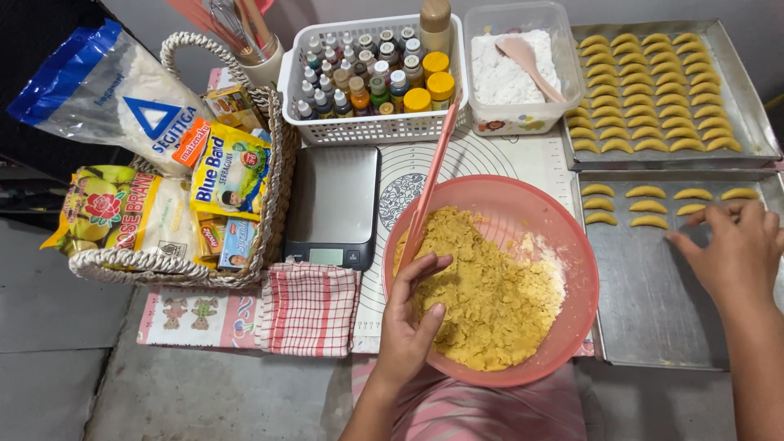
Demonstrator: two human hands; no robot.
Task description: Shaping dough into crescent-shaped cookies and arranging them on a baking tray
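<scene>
The far tray (755, 122) is packed with rows of small yellow crescents (645, 90), smooth and curved like little bananas, while the near tray (653, 302) holds only a handful along its top edge, its dull metal bare below them. Plenty remains to shape, I'd judge: the pink plastic bowl (572, 237) is heaped with crumbly, sandy yellow dough (490, 286), a pink spatula (429, 188) leaning in it. The left hand (408, 327) rests on the bowl's rim, fingers loosely curled onto the dough, gripping nothing firmly. The right hand (731, 253) lies spread over the near tray beside a crescent, fingers open; whether it pinches one I cannot tell.
</scene>
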